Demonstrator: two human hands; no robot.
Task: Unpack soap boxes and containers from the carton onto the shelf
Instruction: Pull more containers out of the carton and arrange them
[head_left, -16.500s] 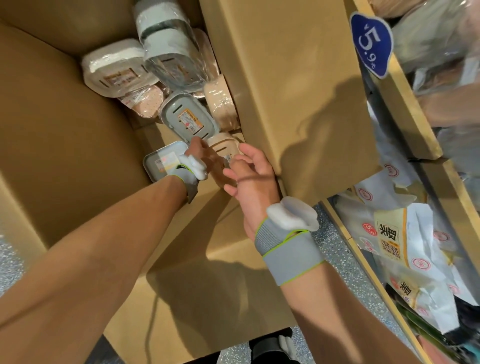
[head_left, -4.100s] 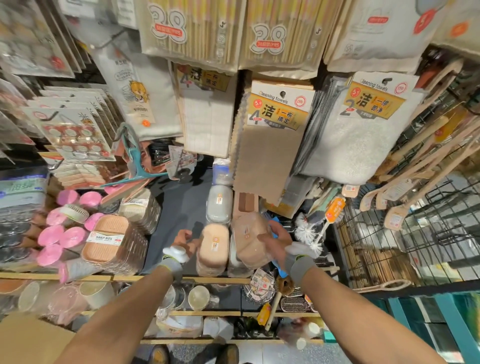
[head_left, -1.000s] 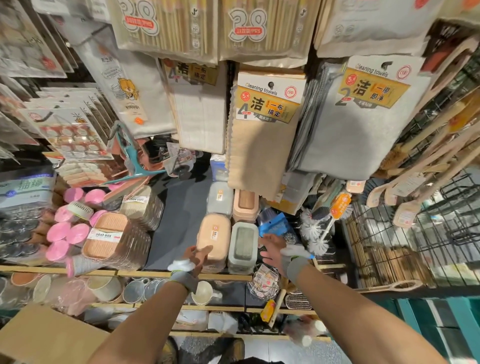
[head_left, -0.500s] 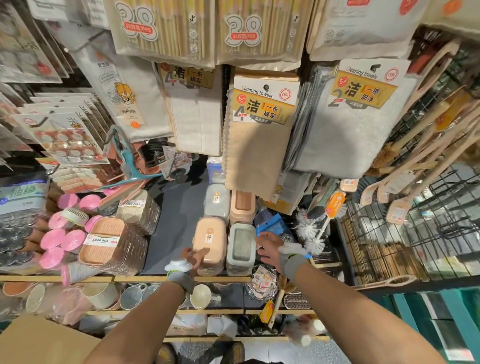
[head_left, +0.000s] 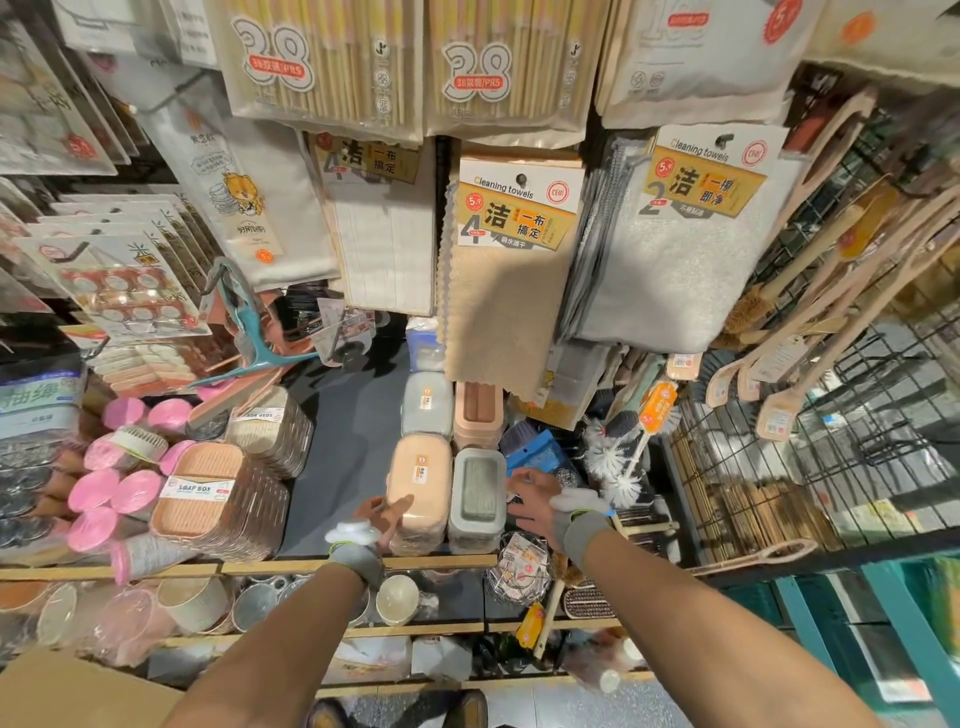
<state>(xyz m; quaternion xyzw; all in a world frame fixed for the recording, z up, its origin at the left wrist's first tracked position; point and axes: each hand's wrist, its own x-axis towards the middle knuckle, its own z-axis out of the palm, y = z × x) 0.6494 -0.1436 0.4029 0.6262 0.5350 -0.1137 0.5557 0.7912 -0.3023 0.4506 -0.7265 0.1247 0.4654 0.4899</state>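
Four lidded containers (head_left: 420, 483) sit on the shelf (head_left: 337, 447); a left stack (head_left: 200, 493) reads "SOAP BOX", two hanging packs (head_left: 514, 208) "Cleaning towels". The left hand (head_left: 382, 514) and right hand (head_left: 532, 499) are spread, empty.

Peach soap container (head_left: 418, 478), centre of frame: matt plastic, smooth lid.
Grey soap container (head_left: 477, 491), just right of it: plastic, slight sheen.
Shelf edge (head_left: 441, 561): pale wood strip, matt.
Beige cleaning towel (head_left: 498, 322), upper centre: soft woven cloth, paper header card.
Grey cleaning towel (head_left: 670, 280), upper right: nubby cloth.
Wire rack (head_left: 857, 441), right: black metal.
Long-handled brushes (head_left: 810, 332): bare wood.
Carton (head_left: 78, 696), lower left: brown cardboard, matt.
Wristband (head_left: 357, 564): grey knit.
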